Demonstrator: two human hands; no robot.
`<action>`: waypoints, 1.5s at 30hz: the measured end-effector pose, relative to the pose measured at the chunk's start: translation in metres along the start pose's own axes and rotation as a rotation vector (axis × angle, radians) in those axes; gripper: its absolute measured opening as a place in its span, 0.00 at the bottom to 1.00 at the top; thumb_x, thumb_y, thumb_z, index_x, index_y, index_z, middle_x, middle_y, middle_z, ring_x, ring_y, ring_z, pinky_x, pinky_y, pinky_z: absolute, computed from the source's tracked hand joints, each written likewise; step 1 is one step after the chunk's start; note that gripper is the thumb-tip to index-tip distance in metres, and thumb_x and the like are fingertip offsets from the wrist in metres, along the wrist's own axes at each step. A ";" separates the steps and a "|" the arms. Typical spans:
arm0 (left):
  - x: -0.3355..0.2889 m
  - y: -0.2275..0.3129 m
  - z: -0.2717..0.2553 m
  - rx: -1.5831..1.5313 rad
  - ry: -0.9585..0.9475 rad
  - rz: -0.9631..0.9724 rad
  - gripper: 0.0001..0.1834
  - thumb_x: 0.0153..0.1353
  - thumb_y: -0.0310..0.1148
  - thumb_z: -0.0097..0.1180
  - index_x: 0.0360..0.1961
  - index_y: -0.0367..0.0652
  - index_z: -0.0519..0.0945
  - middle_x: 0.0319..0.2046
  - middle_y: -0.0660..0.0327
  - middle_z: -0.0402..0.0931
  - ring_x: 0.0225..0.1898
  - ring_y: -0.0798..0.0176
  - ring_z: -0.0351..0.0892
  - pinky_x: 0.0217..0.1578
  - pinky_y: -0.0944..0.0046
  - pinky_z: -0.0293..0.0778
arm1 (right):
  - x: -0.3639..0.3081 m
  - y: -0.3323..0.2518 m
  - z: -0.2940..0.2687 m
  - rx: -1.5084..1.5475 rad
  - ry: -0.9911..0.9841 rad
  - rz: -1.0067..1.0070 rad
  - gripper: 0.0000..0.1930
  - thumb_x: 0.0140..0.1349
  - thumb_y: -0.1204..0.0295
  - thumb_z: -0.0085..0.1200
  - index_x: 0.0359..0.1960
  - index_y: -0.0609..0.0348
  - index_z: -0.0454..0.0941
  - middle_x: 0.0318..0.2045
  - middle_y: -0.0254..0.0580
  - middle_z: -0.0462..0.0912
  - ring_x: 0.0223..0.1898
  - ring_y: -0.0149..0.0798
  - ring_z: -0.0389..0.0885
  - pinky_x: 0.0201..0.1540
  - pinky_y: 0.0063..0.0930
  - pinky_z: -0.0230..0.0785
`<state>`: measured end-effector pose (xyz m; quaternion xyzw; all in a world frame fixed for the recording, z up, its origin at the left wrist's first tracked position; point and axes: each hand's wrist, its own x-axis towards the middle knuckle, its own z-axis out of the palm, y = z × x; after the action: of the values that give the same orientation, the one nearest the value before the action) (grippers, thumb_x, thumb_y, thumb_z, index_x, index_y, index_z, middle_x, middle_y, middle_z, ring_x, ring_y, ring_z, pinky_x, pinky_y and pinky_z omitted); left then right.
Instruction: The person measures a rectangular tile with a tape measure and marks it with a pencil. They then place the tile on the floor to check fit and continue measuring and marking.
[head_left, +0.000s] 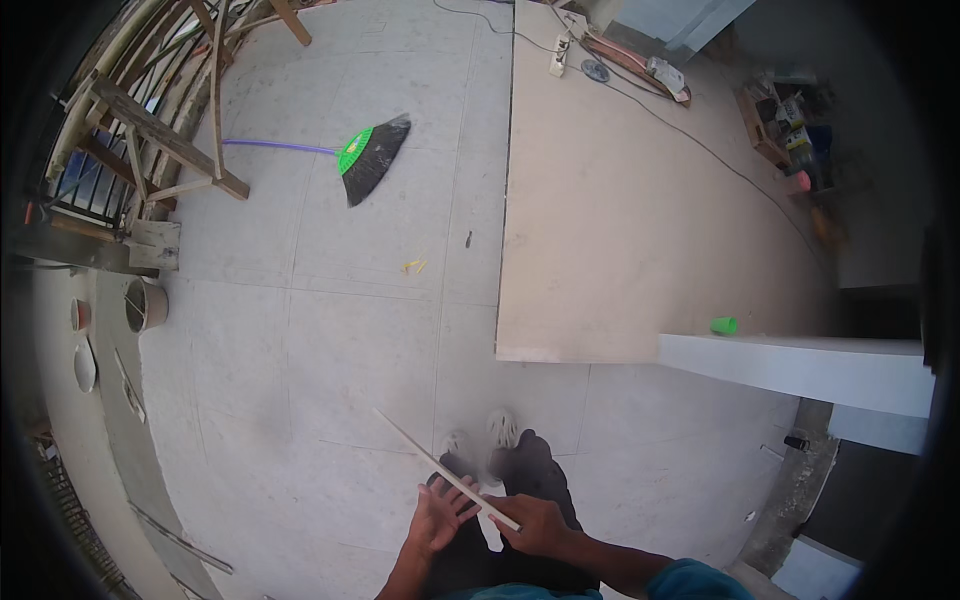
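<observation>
1. Grey floor (350,365) met a tan panel's (600,220) left edge.
2. A broom (378,158) lay toward the floor's far edge.
3. Right hand (542,527) gripped a strip (418,447) above the floor; left hand (437,515) spread open beside it.

Two hands (437,518), one stick (445,467) on my feed
From here I count two shoes (502,428), one broom (378,160), one green cup (723,325), one grey bucket (148,305) and one power strip (559,55).

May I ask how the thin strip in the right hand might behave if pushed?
The strip is probably fairly stiff, since its far end runs straight. It looks light, being thin. Pushed there, it might pivot at the right hand, which grips near its other end.
</observation>
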<state>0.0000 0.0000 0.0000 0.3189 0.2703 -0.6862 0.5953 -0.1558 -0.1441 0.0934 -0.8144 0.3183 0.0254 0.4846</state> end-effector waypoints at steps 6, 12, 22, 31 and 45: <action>-0.020 0.098 0.123 0.044 0.028 -0.045 0.42 0.51 0.66 0.64 0.52 0.42 0.66 0.56 0.46 0.65 0.63 0.41 0.65 0.62 0.42 0.64 | 0.042 -0.076 -0.070 -0.087 0.149 -0.248 0.29 0.50 0.73 0.63 0.59 0.53 0.76 0.47 0.33 0.84 0.33 0.36 0.80 0.32 0.30 0.78; 0.022 0.221 0.188 0.015 0.157 0.214 0.61 0.43 0.65 0.68 0.65 0.36 0.47 0.60 0.46 0.51 0.67 0.43 0.53 0.66 0.35 0.52 | 0.174 -0.089 -0.118 0.030 0.105 -0.396 0.28 0.52 0.73 0.61 0.59 0.52 0.75 0.41 0.35 0.82 0.42 0.39 0.78 0.38 0.35 0.77; 0.070 0.369 0.356 0.067 -0.137 0.281 0.69 0.37 0.63 0.72 0.68 0.29 0.48 0.64 0.37 0.56 0.64 0.34 0.60 0.66 0.32 0.57 | 0.321 -0.150 -0.261 -0.046 0.241 -0.476 0.25 0.51 0.75 0.60 0.55 0.52 0.76 0.37 0.35 0.82 0.40 0.42 0.74 0.35 0.38 0.72; 0.155 0.490 0.508 0.623 -0.318 0.120 0.58 0.44 0.63 0.67 0.68 0.41 0.55 0.61 0.44 0.60 0.60 0.45 0.63 0.61 0.36 0.62 | 0.441 -0.151 -0.336 -0.057 0.346 -0.177 0.26 0.59 0.70 0.56 0.61 0.46 0.73 0.37 0.39 0.79 0.39 0.44 0.75 0.37 0.40 0.71; 0.346 0.607 0.649 0.685 -0.105 -0.185 0.47 0.49 0.69 0.58 0.57 0.42 0.60 0.48 0.58 0.62 0.51 0.54 0.62 0.61 0.37 0.57 | 0.421 -0.079 -0.320 0.273 0.599 0.979 0.31 0.65 0.48 0.51 0.66 0.45 0.67 0.52 0.48 0.82 0.55 0.52 0.78 0.57 0.47 0.70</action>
<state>0.4954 -0.7984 0.1647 0.4384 0.0213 -0.8035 0.4023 0.1365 -0.5835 0.1762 -0.4749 0.7805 -0.0261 0.4058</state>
